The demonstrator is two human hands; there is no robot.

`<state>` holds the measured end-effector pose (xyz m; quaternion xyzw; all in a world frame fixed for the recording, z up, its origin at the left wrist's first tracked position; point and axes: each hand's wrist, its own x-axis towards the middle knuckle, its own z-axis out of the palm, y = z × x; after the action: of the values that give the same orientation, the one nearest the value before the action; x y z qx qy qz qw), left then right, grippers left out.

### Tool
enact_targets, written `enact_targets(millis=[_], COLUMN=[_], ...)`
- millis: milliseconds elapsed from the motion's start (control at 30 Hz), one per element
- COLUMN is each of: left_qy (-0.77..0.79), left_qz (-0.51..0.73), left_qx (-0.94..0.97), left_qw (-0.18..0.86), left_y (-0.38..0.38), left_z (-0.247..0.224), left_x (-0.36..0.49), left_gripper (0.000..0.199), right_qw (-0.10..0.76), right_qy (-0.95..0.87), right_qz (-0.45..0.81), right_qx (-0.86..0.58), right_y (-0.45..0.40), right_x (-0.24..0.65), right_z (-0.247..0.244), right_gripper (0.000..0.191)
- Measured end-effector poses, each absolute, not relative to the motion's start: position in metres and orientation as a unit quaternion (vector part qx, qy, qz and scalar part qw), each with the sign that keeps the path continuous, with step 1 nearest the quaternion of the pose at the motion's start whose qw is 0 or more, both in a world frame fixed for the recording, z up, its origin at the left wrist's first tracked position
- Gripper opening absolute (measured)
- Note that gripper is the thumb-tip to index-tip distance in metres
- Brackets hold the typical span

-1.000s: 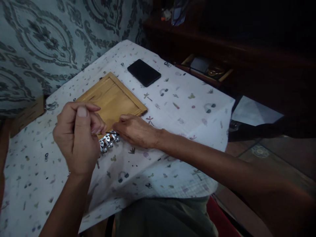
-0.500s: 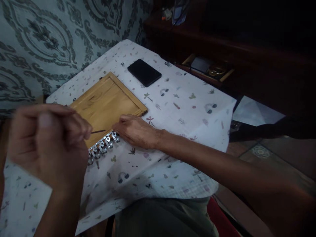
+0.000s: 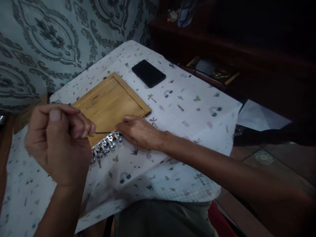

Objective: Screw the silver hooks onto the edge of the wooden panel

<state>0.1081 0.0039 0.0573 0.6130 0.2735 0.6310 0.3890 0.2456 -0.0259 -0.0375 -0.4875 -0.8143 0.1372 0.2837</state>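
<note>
A framed wooden panel [image 3: 108, 102] lies on the cloth-covered table, with a metal strip of several curved hooks [image 3: 105, 146] along its near edge. My left hand [image 3: 61, 138] is closed around a thin screwdriver [image 3: 103, 132]; a bit of yellow shows at the fingers, and its dark shaft points right across the panel's near edge. At the strip's right end, my right hand [image 3: 138, 131] rests with fingers pressed together, close to the shaft's tip. What those fingers pinch is hidden from view.
Beyond the panel, a black phone [image 3: 148, 73] lies on the patterned tablecloth [image 3: 182, 102]. A dark wooden cabinet with an open drawer [image 3: 213, 72] stands to the back right. A patterned curtain [image 3: 49, 39] hangs along the left.
The whole view has shifted slightly. My left hand, blurred before, is now sharper and slightly farther right, with a bit of yellow showing at its fingers. My right hand stays at the strip's end.
</note>
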Motion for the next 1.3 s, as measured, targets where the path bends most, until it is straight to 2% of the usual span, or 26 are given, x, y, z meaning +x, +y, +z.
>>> enact_targets(millis=[100, 367, 533, 833, 1133, 1300], left_qy=[0.22, 0.24, 0.287, 0.292, 0.19, 0.181], left_qz=[0.592, 0.581, 0.55, 0.508, 0.493, 0.439], left_qx=[0.666, 0.652, 0.645, 0.69, 0.659, 0.67], left_qw=[0.396, 0.424, 0.446, 0.425, 0.536, 0.571], left_y=[0.006, 0.009, 0.006, 0.011, 0.026, 0.037], left_z=[0.052, 0.045, 0.044, 0.046, 0.042, 0.046], left_x=[0.108, 0.11, 0.108, 0.108, 0.114, 0.111], left_gripper=[0.017, 0.016, 0.024, 0.019, 0.017, 0.024], right_qw=[0.271, 0.286, 0.276, 0.296, 0.315, 0.319], right_qy=[-0.819, -0.825, -0.823, -0.816, -0.801, -0.799], right_qz=[0.129, 0.134, 0.135, 0.138, 0.153, 0.164], right_qx=[-0.489, -0.469, -0.477, -0.477, -0.486, -0.483], right_y=[-0.025, -0.025, -0.024, -0.025, -0.026, -0.026], right_x=[0.245, 0.245, 0.244, 0.244, 0.243, 0.243], right_z=[-0.038, -0.039, -0.038, -0.042, -0.042, -0.042], right_gripper=[0.025, 0.025, 0.024, 0.024, 0.024, 0.026])
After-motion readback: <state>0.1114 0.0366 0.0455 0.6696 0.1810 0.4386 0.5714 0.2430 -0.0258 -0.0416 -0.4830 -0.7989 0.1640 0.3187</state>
